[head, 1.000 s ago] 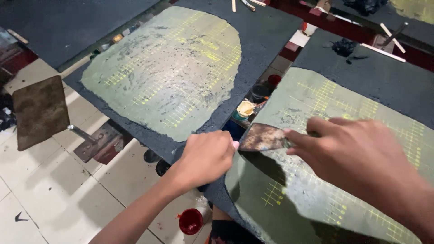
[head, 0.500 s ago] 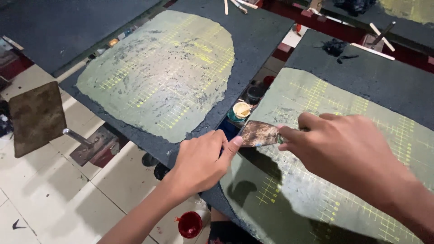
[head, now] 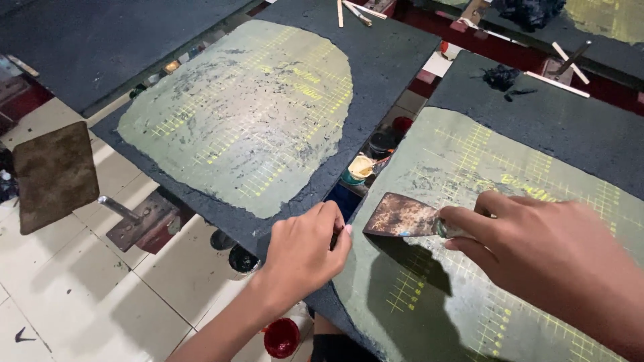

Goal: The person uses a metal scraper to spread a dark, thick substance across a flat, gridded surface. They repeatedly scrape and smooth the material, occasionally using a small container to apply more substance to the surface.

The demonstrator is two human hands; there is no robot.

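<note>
Since half a second ago: left hand (head: pixel 305 251) drawn back slightly toward near edge of the right board, scraper blade tilted a little flatter; rest unchanged.

Far left: brown rectangular pad (head: pixel 54 175), rough and stained, on a metal arm over pale floor tiles (head: pixel 80 295). Small red cup (head: pixel 282 337) on tiles near bottom centre.

Centre: dark board (head: pixel 382 60) tilted, coated with a pale grey-green patch (head: pixel 248 110), rounded at right, speckled with dark flecks, yellow grid marks showing through. Thin wooden sticks (head: pixel 354 11) at its far edge. In the gap between boards: small open pots (head: pixel 360 167), one cream-filled.

Left hand: fingers curled closed, fingertips pinching or pressing at the left rim of the right board; whether anything held, cannot tell.

Right board (head: pixel 550 121): same grey-green coat (head: pixel 469 288), matte, slightly gritty, yellow grid lines, curved left edge. Scraper (head: pixel 402 216): flat trapezoid blade, rusty brown and caked, lying low over the coat near the left rim. Right hand (head: pixel 543 251): fingers closed round the scraper handle, forefinger extended along it.

Judgement on technique: blade best kept at a shallow angle, pressure even through the forefinger, board steadied at the rim so strokes do not gouge the coat.

Far right: black clump (head: pixel 500 77) and pale sticks (head: pixel 560 84) on bare dark surface.
</note>
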